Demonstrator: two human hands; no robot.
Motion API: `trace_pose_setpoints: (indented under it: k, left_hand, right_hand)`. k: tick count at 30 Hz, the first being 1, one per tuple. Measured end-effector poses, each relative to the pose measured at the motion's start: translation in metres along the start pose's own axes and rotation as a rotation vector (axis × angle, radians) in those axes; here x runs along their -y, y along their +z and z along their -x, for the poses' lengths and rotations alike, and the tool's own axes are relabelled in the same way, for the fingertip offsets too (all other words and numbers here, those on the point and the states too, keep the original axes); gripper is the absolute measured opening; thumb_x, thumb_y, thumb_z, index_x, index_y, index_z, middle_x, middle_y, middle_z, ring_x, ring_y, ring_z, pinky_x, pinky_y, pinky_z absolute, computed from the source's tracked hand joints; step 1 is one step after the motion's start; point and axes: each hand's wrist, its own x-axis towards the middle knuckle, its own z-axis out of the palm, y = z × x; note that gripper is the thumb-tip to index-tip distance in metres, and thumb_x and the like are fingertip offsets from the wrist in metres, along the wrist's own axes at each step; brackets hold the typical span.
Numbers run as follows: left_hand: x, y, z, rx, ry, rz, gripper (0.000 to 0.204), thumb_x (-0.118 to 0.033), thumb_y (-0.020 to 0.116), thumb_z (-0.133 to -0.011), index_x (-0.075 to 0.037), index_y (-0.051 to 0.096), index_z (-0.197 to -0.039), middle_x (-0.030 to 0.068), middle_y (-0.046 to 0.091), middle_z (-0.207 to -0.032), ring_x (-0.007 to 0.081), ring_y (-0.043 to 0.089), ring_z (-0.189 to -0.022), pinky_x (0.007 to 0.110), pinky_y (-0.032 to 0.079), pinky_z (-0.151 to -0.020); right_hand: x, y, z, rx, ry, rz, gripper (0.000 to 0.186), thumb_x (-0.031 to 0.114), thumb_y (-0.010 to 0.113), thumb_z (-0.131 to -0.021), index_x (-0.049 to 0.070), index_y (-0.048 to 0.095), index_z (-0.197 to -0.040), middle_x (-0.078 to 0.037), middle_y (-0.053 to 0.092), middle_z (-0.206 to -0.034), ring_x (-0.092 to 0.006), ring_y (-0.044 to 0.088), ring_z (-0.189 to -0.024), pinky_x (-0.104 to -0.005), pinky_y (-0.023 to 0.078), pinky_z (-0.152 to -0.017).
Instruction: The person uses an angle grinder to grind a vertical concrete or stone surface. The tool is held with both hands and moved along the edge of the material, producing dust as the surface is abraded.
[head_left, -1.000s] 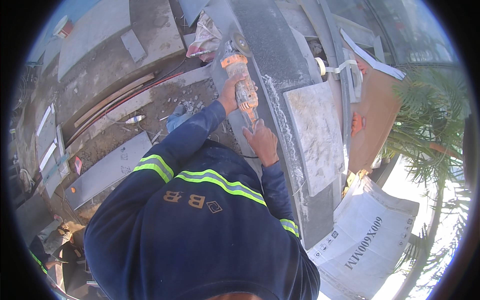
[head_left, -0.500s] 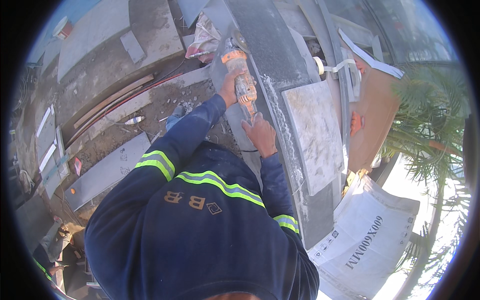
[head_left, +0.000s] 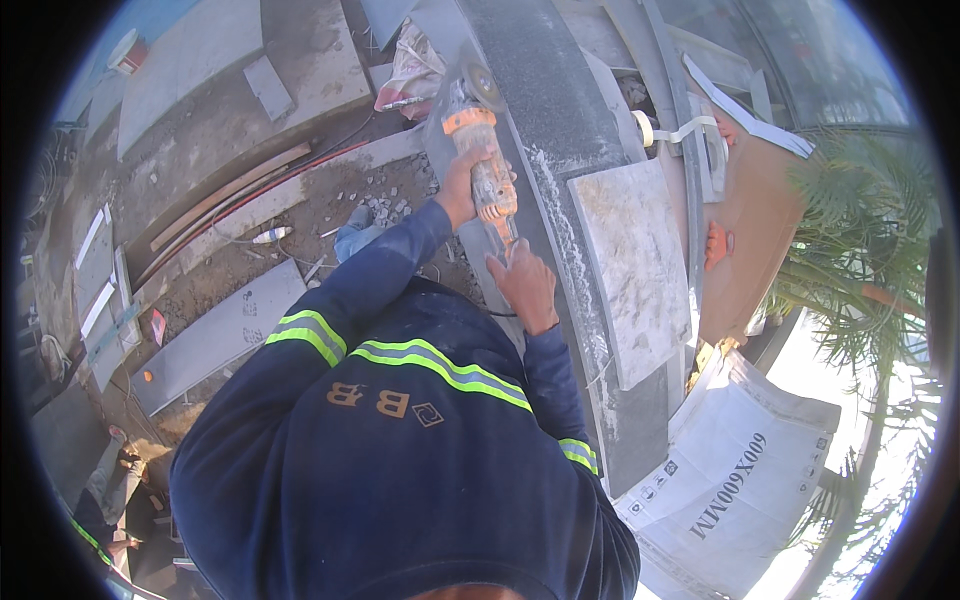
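An orange, dust-covered angle grinder (head_left: 492,185) is held in both my hands, its round disc (head_left: 482,86) at the far end. My left hand (head_left: 462,185) wraps round the body behind the orange collar. At the rear end, my right hand (head_left: 526,287) closes on the narrow orange handle. The disc is at the left edge of a long dark grey stone slab (head_left: 553,90), where dust blurs the air; whether it touches the stone I cannot tell. White powder lines the slab's edge. On the slab, right of my right hand, lies a pale dusty tile (head_left: 632,270).
Right of the slab are a white roll of tape (head_left: 643,129), a brown cardboard sheet (head_left: 750,235) and palm leaves (head_left: 860,220). A printed white carton sheet (head_left: 735,470) lies at lower right. To the left are rubble, wooden strips (head_left: 230,195), a grey board (head_left: 220,335) and a co-worker (head_left: 105,510).
The grinder has shifted slightly, and more of its disc's face shows. Both my hands have moved a little with it and keep their grip.
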Motion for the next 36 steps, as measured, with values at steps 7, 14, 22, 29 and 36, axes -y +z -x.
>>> trace_pose_setpoints:
  k: [7, 14, 22, 29, 36]
  left_hand:
    - [0.001, -0.006, -0.011, -0.001, -0.026, 0.035, 0.038, -0.027, 0.069, -0.083, -0.006, 0.053, -0.111, 0.0149, 0.062, -0.094, 0.031, 0.067, -0.087, 0.049, 0.057, -0.077]
    - [-0.004, -0.006, -0.024, 0.007, -0.005, 0.004, 0.037, -0.027, 0.069, -0.083, -0.007, 0.053, -0.11, 0.0147, 0.062, -0.093, 0.0317, 0.067, -0.086, 0.049, 0.057, -0.077]
    - [-0.005, -0.007, -0.027, 0.006, -0.023, 0.017, 0.037, -0.027, 0.068, -0.083, -0.006, 0.054, -0.11, 0.0152, 0.063, -0.092, 0.0315, 0.067, -0.085, 0.049, 0.058, -0.074]
    - [0.0, -0.001, -0.005, -0.022, -0.022, 0.032, 0.031, -0.025, 0.069, -0.083, -0.006, 0.055, -0.104, 0.0143, 0.063, -0.089, 0.0315, 0.068, -0.083, 0.049, 0.059, -0.072]
    - [0.004, -0.002, -0.001, -0.005, -0.041, 0.031, 0.041, -0.026, 0.069, -0.083, -0.004, 0.053, -0.113, 0.0149, 0.062, -0.093, 0.0312, 0.067, -0.086, 0.05, 0.058, -0.077]
  right_hand:
    - [-0.003, 0.002, -0.006, -0.005, -0.007, -0.01, 0.044, 0.04, 0.069, -0.086, 0.0, 0.051, -0.093, -0.026, 0.066, -0.074, -0.0452, 0.066, -0.072, -0.0532, 0.051, -0.063]
    - [-0.007, 0.006, -0.021, 0.002, -0.013, -0.034, 0.048, 0.043, 0.068, -0.086, -0.001, 0.052, -0.092, -0.029, 0.066, -0.079, -0.0476, 0.065, -0.077, -0.0543, 0.05, -0.067]
    - [-0.007, 0.009, -0.021, -0.025, -0.02, -0.012, 0.043, 0.039, 0.07, -0.085, 0.001, 0.052, -0.094, -0.024, 0.067, -0.076, -0.0437, 0.067, -0.073, -0.0524, 0.051, -0.064]
    - [-0.001, 0.001, -0.002, 0.028, 0.02, -0.051, 0.047, 0.043, 0.067, -0.087, -0.001, 0.052, -0.093, -0.027, 0.067, -0.076, -0.046, 0.066, -0.076, -0.0538, 0.05, -0.066]
    - [-0.002, 0.003, 0.003, -0.003, 0.008, -0.019, 0.043, 0.039, 0.069, -0.086, 0.001, 0.051, -0.093, -0.023, 0.066, -0.073, -0.0434, 0.067, -0.072, -0.0517, 0.051, -0.063]
